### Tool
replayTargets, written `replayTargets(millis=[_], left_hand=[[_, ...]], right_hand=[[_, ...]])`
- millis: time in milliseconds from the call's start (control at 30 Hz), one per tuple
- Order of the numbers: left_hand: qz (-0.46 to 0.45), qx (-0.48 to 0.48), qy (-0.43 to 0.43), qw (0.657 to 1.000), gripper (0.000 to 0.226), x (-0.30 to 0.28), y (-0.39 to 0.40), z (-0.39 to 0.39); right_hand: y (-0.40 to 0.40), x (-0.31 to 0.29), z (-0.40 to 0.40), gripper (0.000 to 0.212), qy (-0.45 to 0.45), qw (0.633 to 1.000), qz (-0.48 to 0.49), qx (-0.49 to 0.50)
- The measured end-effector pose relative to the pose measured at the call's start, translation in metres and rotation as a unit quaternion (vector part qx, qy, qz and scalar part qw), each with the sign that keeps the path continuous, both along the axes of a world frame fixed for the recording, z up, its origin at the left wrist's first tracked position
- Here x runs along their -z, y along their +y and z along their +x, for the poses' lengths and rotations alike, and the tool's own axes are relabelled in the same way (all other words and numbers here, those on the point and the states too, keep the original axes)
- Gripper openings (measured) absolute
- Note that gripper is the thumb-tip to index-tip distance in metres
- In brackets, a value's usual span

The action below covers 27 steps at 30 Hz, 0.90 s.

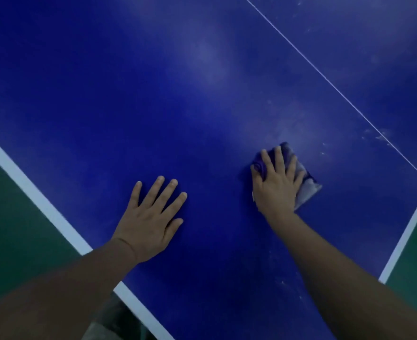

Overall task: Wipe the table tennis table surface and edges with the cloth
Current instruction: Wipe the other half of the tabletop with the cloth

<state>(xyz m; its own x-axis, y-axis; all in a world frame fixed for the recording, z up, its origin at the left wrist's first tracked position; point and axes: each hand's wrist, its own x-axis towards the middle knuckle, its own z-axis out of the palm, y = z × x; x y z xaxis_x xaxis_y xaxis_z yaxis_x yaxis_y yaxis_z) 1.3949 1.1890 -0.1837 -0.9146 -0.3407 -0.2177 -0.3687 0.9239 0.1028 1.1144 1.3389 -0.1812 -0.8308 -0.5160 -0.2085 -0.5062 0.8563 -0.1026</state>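
Two hands are showing: one left hand [151,217] lying flat with five fingers spread on the table, one right hand [276,182] pressing down on a cloth. One cloth [306,186], purple and grey, is lying folded under that hand. One blue table tennis table [153,94] is filling the view, carrying one thin white centre line [335,87] and two white edge bands, one at left [40,200] and one at right [408,229].

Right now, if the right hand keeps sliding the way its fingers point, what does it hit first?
Probably the thin white line: the right hand, pressing the cloth, points up the table, and only dusty blue surface lies between.
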Motion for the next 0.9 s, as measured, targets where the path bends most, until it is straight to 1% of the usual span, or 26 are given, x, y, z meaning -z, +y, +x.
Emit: replayTargets(millis=[67,167,233,300,367,433,500,567,600,700,767,833,900], left_hand=[[-0.001,0.021,-0.002,1.0,0.062,0.0,-0.005,-0.004],[0.016,0.035,-0.009,0.999,0.064,-0.003,-0.014,-0.019],[0.027,0.035,-0.016,0.999,0.063,-0.005,-0.018,-0.036],[0.042,0.035,-0.025,0.998,0.064,-0.006,-0.022,-0.057],[0.052,0.029,-0.023,0.998,0.066,-0.005,-0.026,-0.082],[0.052,0.029,-0.023,0.998,0.067,-0.004,-0.031,-0.107],[0.05,0.031,-0.022,0.998,0.068,-0.004,-0.037,-0.132],[0.056,0.023,-0.01,0.998,0.069,-0.003,-0.044,-0.158],[0.063,0.011,-0.001,0.998,0.068,-0.003,-0.047,-0.172],[0.079,-0.055,0.018,0.995,0.065,-0.002,-0.053,-0.21],[0.08,-0.085,0.021,0.993,0.064,0.0,-0.056,-0.226],[0.064,-0.088,0.021,0.994,0.064,0.005,-0.056,-0.23],[0.045,-0.087,0.022,0.995,0.065,0.008,-0.055,-0.23]], right_hand=[[0.007,0.0,0.028,0.064,0.015,1.0,-0.006,-0.015],[-0.006,0.006,0.056,0.062,0.019,0.993,0.008,-0.117],[-0.02,0.008,0.042,0.06,0.013,0.986,0.004,-0.165],[-0.033,0.007,0.008,0.059,0.006,0.983,-0.003,-0.183],[-0.037,0.003,-0.028,0.062,-0.001,0.989,0.001,-0.148],[-0.033,0.0,-0.052,0.064,-0.004,0.998,0.001,-0.064],[-0.028,-0.001,-0.052,0.065,0.0,1.0,0.007,0.019],[-0.03,-0.002,-0.034,0.066,-0.001,0.998,0.015,0.063],[-0.034,-0.002,-0.024,0.066,-0.007,0.998,0.015,0.056],[-0.049,-0.001,-0.011,0.066,-0.039,0.999,0.005,-0.038],[-0.069,-0.002,-0.028,0.066,-0.054,0.994,-0.016,-0.096],[-0.092,-0.004,-0.059,0.065,-0.048,0.988,-0.029,-0.146],[-0.109,-0.005,-0.091,0.066,-0.041,0.986,-0.035,-0.159]])
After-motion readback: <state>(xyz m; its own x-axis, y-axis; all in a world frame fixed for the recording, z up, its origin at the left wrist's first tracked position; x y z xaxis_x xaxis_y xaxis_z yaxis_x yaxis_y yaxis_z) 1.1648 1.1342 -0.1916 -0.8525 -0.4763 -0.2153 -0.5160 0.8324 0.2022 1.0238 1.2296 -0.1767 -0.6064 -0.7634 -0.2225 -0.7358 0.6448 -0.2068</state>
